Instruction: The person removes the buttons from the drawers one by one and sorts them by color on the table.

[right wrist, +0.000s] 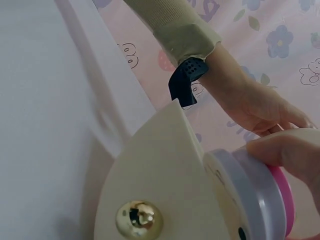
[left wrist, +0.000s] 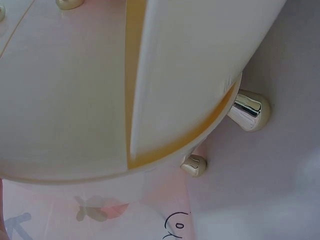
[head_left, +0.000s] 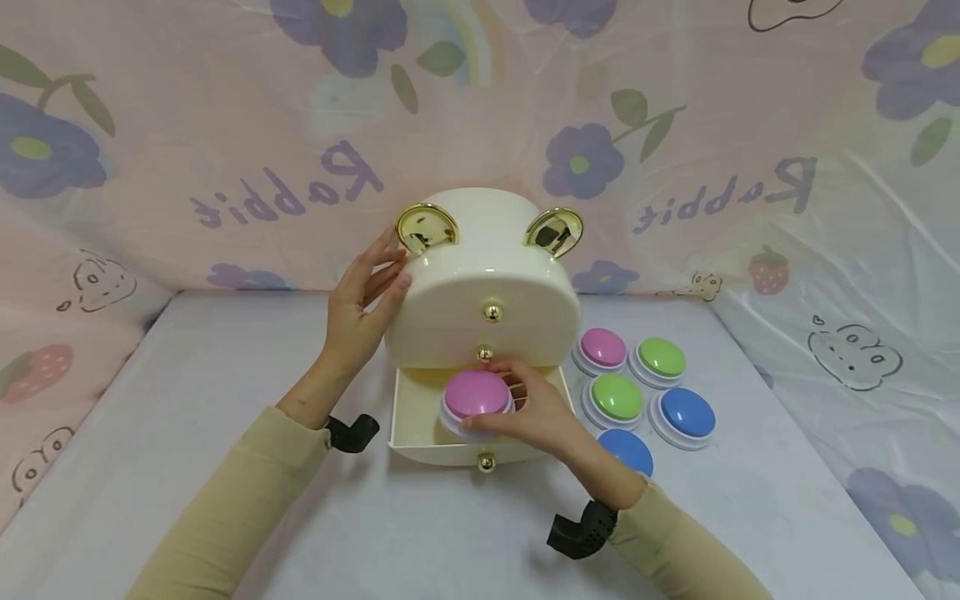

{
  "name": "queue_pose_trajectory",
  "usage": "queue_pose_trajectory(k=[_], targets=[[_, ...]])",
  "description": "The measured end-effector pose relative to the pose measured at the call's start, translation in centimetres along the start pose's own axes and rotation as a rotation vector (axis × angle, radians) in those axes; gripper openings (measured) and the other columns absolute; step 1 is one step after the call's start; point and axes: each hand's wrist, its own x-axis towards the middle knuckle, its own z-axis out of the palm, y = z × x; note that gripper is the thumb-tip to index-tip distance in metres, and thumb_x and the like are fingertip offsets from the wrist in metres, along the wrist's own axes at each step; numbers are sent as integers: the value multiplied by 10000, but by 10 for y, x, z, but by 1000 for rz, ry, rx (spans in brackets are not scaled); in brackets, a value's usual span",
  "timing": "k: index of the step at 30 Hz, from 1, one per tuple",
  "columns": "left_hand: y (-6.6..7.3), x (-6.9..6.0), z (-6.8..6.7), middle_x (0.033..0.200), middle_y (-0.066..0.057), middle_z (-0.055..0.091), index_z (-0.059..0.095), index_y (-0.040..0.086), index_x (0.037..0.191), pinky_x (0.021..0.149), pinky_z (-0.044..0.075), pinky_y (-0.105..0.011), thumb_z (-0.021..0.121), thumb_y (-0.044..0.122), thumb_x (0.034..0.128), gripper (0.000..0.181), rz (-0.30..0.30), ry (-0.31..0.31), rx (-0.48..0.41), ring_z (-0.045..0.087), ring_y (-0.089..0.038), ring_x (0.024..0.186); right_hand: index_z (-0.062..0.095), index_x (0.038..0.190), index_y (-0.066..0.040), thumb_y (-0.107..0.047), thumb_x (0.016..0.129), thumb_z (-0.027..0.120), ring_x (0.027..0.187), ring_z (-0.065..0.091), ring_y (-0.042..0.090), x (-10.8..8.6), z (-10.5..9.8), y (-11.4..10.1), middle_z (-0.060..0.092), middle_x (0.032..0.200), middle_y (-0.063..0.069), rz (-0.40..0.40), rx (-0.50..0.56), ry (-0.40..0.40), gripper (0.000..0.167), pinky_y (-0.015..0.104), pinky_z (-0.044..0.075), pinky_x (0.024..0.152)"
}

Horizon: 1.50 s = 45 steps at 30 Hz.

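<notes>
A cream storage box (head_left: 483, 292) with gold ears and gold knobs stands on the table. Its bottom drawer (head_left: 416, 408) is pulled out. Over this drawer my right hand (head_left: 543, 412) grips a pink push button (head_left: 477, 393) with a white base. The right wrist view shows the thumb on the rim of the pink push button (right wrist: 260, 190), beside the drawer front (right wrist: 155, 165). My left hand (head_left: 360, 296) rests against the box's upper left side, below the left ear (head_left: 427, 227). In the left wrist view, only the edge of that hand shows.
Right of the box lie several more push buttons: a pink one (head_left: 603, 347), green ones (head_left: 617, 396) and blue ones (head_left: 687, 412). One blue button (head_left: 627, 451) is partly hidden by my right forearm. A patterned curtain (head_left: 480, 125) hangs behind the white table (head_left: 247, 358).
</notes>
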Motion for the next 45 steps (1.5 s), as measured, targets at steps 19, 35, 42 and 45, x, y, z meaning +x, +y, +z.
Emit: queue_pose_trajectory(k=[19,35,42,45], targets=[[1,-1,-1,1233,-156,574,458,132,1433,1001,492,-260,602,-10,913,558,-12,0,-2,603,-285,1165,542,1249,-161,-309,678,858,992,569,197,-19,-28,0,596,1171,45,-23,21,2,669,323,494,871],[0,-2,0,1222,-161,572,462,121,1429,1003,490,-259,589,-25,914,549,-7,1,-5,598,-299,1168,487,1321,-166,-328,721,831,1059,549,235,-43,-72,7,549,1264,66,21,-23,70,710,336,503,889],[-1,-1,0,1215,-160,575,461,124,1430,997,492,-245,595,-20,914,553,0,6,11,607,-281,1160,477,1330,-161,-333,741,813,1080,548,249,-46,-77,13,533,1282,86,30,-23,83,700,360,530,893],[-2,-1,0,1219,-160,574,462,122,1429,998,492,-246,598,-19,914,551,1,4,8,606,-285,1160,472,1338,-177,-342,744,809,1102,542,260,-48,-78,17,526,1298,87,54,-23,91,703,390,537,898]])
